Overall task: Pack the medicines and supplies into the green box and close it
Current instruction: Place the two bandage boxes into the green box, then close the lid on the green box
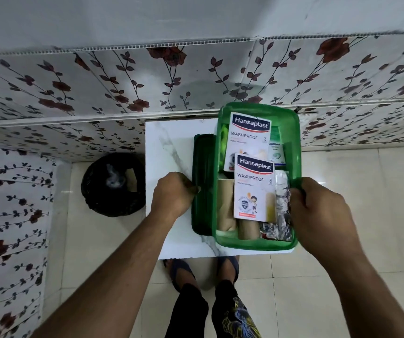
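Note:
The open green box [293, 132] sits at the right side of a small white marble-look table [171, 147]. Inside lie two Hansaplast plaster packs [253, 191], two beige bandage rolls [226, 206], silver blister strips [282, 203] and a small white-green carton [277, 152]. The dark green lid [202, 181] lies flat to the left of the box, partly under its edge. My left hand [174, 193] grips the lid's left edge. My right hand [317, 211] holds the box's right rim, fingers by the blister strips.
A black bin [113, 184] with a liner stands on the tiled floor left of the table. Floral-patterned wall panels run behind the table and along the left. My feet in sandals [205, 269] are under the table's near edge.

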The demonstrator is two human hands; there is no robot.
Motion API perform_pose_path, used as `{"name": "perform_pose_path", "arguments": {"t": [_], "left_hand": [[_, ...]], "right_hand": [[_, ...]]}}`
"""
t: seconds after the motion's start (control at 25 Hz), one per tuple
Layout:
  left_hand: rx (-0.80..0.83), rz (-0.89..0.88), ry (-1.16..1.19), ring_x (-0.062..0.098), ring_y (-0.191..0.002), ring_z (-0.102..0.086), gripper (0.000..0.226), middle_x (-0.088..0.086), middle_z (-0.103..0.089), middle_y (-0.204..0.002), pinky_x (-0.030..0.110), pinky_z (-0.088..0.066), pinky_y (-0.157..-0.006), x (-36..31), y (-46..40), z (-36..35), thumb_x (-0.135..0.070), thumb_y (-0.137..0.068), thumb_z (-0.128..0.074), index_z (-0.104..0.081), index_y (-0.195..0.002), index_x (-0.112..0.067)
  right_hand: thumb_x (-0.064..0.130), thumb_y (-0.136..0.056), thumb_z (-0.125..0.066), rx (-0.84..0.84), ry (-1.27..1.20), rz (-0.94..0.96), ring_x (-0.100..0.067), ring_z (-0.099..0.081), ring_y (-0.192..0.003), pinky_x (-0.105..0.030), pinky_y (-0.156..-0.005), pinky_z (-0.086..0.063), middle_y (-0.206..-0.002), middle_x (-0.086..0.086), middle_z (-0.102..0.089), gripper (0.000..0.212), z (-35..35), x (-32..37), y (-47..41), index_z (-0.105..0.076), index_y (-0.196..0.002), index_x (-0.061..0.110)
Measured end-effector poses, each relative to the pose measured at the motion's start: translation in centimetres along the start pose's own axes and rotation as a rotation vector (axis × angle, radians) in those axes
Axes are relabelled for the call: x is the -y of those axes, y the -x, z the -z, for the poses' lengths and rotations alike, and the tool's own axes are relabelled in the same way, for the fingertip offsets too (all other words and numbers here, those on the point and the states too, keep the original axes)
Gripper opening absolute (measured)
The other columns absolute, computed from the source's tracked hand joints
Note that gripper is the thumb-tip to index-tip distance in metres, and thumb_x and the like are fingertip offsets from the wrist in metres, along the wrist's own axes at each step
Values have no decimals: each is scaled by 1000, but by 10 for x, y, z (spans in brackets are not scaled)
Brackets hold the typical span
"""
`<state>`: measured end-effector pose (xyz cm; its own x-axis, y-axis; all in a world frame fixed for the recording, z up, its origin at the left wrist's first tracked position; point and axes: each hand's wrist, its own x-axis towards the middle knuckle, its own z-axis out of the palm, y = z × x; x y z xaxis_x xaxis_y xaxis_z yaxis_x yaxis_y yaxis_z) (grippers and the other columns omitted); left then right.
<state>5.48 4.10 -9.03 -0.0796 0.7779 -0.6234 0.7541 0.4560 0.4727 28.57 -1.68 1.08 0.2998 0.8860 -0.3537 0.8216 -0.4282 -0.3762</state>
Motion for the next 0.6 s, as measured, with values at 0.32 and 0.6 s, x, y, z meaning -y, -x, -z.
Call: {"name": "perform_pose_path", "arguments": {"t": [0.32,0.6], "left_hand": [[-330,-95,-137,16,-50,-49,26,-2,-49,-54,26,-32,-47,-33,76,91,-28,-77,-62,-48,-61,-13],[-441,-241,-330,25,-54,-54,24,0,-55,-60,33,-46,-52,-64,94,78,-37,-79,-54,-51,-69,-16]], "right_hand": [[17,-94,-44,86,70,48,-40,-48,-65,-38,-55,-33,-66,-12,-55,22,-17,-5,-5,-40,-73,11],[26,-96,-42,159,11,134,-39,-61,-78,-36,-57,-36,-81,-12,-67,20,-59,17,-10,-48,-85,11]]}}
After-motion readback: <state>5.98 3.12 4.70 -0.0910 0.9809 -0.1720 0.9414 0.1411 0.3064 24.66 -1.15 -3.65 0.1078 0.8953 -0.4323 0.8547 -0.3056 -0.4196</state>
